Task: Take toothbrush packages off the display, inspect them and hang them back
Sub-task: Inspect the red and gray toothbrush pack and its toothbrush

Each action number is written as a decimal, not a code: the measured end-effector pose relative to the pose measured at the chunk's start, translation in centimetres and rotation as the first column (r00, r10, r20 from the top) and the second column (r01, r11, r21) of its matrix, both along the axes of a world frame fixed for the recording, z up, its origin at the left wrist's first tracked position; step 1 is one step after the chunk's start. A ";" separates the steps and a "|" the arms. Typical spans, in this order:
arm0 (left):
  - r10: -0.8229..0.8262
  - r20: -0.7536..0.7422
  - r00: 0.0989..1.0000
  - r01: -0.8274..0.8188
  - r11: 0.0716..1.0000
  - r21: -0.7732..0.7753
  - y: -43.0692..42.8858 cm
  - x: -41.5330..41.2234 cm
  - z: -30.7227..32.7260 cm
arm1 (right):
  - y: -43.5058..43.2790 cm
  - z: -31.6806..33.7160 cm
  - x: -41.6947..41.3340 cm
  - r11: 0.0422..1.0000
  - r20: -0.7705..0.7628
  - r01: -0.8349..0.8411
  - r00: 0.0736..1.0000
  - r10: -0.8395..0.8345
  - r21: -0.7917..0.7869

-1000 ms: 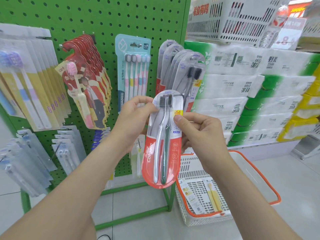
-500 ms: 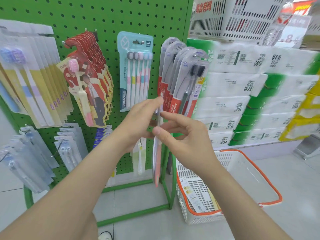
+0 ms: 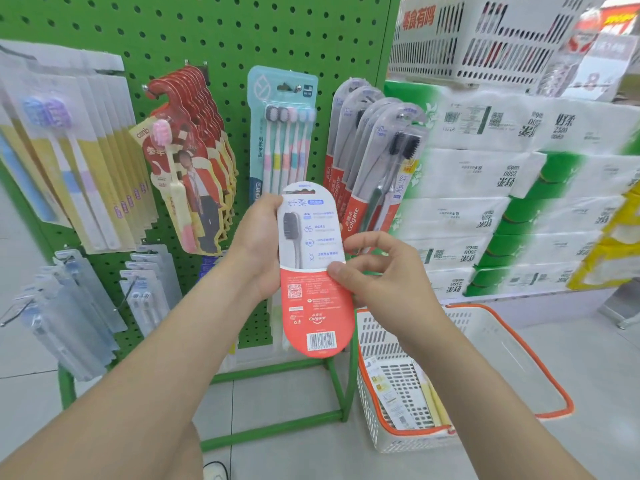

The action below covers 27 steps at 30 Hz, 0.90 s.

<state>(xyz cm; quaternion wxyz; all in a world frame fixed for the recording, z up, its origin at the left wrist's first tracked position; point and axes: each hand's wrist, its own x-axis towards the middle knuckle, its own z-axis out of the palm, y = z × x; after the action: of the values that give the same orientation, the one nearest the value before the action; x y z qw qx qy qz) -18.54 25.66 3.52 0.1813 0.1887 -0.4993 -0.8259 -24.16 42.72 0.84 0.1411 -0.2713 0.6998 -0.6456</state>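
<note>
A person stands at a green metal pegboard display [image 3: 207,36] in a shop, holding a long, round-ended card-backed toothbrush package [image 3: 313,271], white above and red below. It is upright in front of the board at chest height, printed back and barcode facing the viewer. The likeliest mishap is a drop. Both hands hold only the thin side edges, so if one lets go to reach for a hook, the slick card could slide down into the white plastic shopping basket with an orange rim [image 3: 485,341] on the floor just below and to the right. Rehanging carries its own risk. The row of matching red-and-clear toothbrush packs [image 3: 377,161] fans out crowded on its hook up to the right, so a careless push could knock neighbours loose or miss the hang hole. The package would also go back the wrong way round unless it is turned first. The left hand [image 3: 258,247] comes up from the lower left, forearm extended, its grip wrapped round the package's left edge at the upper half, fingers hidden behind the card. The right hand [image 3: 377,271] comes from the lower right, its grip pinching the right edge at mid-height, thumb tip on the printed face and the other fingers curled behind.
</note>
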 end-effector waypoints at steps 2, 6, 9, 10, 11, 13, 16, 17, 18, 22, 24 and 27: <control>0.050 0.010 0.999 -0.049 0.994 -0.101 0.1 0.0 0.0 | 0.1 0.3 0.1 0.999 0.020 0.015 1.000 -0.014 -0.045; 0.081 -0.035 0.996 -0.088 0.948 -0.305 0.2 -0.1 -0.4 | 0.4 0.6 0.1 0.995 0.096 -0.006 0.995 0.015 -0.101; 0.065 0.015 0.998 -0.058 0.960 -0.275 0.1 0.0 -0.3 | 0.7 0.6 0.1 0.989 0.153 -0.083 0.983 0.101 -0.120; 0.055 0.044 0.997 -0.043 0.969 -0.243 0.1 0.0 -0.3 | 0.8 0.7 0.1 0.986 0.177 -0.098 0.977 0.121 -0.132; 0.042 0.070 0.997 -0.026 0.977 -0.212 0.0 0.1 -0.3 | 0.8 0.9 0.2 0.983 0.200 -0.110 0.970 0.138 -0.144; 0.016 0.109 0.994 0.003 0.984 -0.180 -0.1 0.1 -0.3 | 0.9 1.0 0.2 0.977 0.245 -0.125 0.955 0.165 -0.171; -0.011 0.144 0.990 0.032 0.989 -0.146 -0.2 0.0 -0.3 | 0.8 1.0 0.2 0.973 0.298 -0.106 0.940 0.165 -0.204; -0.013 0.148 0.989 0.034 0.990 -0.136 -0.2 0.0 -0.4 | 0.8 1.0 0.2 0.973 0.305 -0.102 0.938 0.163 -0.205; -0.015 0.148 0.989 0.034 0.992 -0.125 -0.3 -0.1 -0.4 | 0.8 1.0 0.2 0.975 0.304 -0.104 0.939 0.162 -0.197; -0.008 0.075 0.997 0.016 0.994 -0.109 -0.5 -0.2 -0.6 | 0.9 0.7 0.1 0.991 0.246 -0.072 0.964 0.099 -0.117; 0.032 0.036 0.999 -0.026 0.987 -0.158 -0.8 -0.3 -0.7 | 0.9 0.7 0.2 0.997 0.186 -0.017 0.982 0.031 -0.079; 0.020 0.007 1.000 -0.018 0.980 -0.199 -0.8 -0.1 -0.6 | 1.0 0.9 0.7 1.000 0.064 0.008 0.998 -0.007 -0.029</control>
<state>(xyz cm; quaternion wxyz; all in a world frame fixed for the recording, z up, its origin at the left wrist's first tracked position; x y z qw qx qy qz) -18.65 24.83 2.91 0.2050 0.1780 -0.5784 -0.7692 -23.51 43.69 1.74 0.1569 -0.2500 0.6866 -0.6644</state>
